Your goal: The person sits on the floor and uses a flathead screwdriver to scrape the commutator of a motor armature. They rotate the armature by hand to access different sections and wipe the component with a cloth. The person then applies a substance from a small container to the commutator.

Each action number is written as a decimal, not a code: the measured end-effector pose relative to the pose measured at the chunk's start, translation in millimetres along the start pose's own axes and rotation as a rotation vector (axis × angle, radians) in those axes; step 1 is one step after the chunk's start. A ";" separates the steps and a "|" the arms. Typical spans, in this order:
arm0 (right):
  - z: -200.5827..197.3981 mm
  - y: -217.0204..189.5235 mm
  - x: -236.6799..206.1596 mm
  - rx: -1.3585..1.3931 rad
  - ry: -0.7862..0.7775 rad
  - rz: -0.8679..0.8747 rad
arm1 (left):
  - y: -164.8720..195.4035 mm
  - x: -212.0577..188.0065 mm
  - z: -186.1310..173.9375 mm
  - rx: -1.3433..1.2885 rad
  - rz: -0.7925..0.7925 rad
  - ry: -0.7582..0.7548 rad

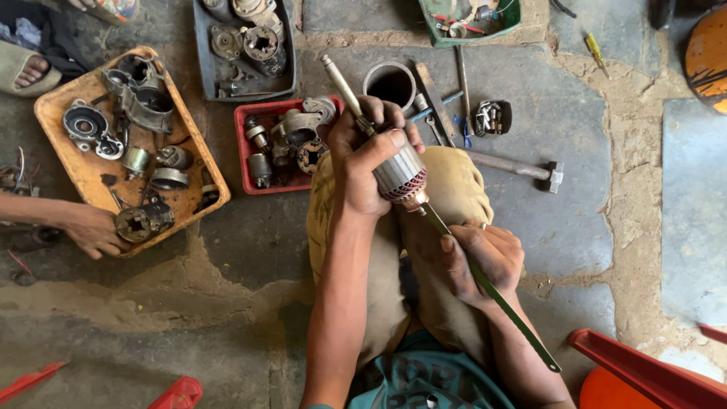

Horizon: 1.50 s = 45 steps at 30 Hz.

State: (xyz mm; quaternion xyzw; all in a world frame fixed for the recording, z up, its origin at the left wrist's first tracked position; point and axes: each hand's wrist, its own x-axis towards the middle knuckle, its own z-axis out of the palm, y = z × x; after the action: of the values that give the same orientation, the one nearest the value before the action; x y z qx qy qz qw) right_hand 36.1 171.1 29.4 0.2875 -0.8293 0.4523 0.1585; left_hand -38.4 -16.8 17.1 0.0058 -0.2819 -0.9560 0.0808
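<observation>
Head view, itemised as I see it from my remote seat:

- Left hand (363,163): closed around a motor armature (399,176), gripping its laminated metal core; the armature's long shaft (344,87) sticks out past the fingers, up and to the left. It is held above my bent knee, over the tan trousers (454,182).
- Right hand (485,261): fingers curled shut on a thin green-painted blade or file (492,295); its far end meets the coppery end of the armature, its near end runs down past my wrist.
- Red tray (244,148): just beyond the left hand on the stone floor, holding small motor parts.
- Orange tray (53,129): well to the left, filled with housings and rings; another person's hand (95,227) rests at its near edge.
- Grey tray (203,64): beyond the red one, with gears and castings.
- Hammer (522,167): lying on the floor right of my knee.
- Metal ring (390,82): on the floor just past the left hand.
- Green tray (432,30): at the top edge, with small tools.
</observation>
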 end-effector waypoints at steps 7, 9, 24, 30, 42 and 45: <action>-6.1 -8.1 7.3 -0.072 -0.047 -0.035 | -1.9 1.6 2.7 0.022 -0.007 0.013; -7.5 -12.4 11.8 -0.084 -0.086 -0.063 | -2.6 1.3 4.2 0.023 -0.019 0.039; 3.1 -12.3 18.4 -0.108 -0.059 -0.062 | -4.2 2.6 2.7 -0.049 -0.085 0.035; -3.6 -12.0 12.7 -0.109 -0.060 -0.072 | -0.7 2.1 0.7 -0.026 -0.036 -0.012; -1.3 1.0 -3.6 -0.025 0.035 0.000 | 6.9 -7.7 16.7 0.455 -0.014 0.173; -0.2 1.4 -6.2 -0.054 0.035 0.031 | 9.5 -6.3 15.5 0.471 0.004 0.139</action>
State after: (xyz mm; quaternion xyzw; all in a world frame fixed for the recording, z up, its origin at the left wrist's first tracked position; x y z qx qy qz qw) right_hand 40.0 173.9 25.4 0.2622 -0.8425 0.4374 0.1737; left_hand -31.6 -15.4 35.1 0.0899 -0.4909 -0.8610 0.0982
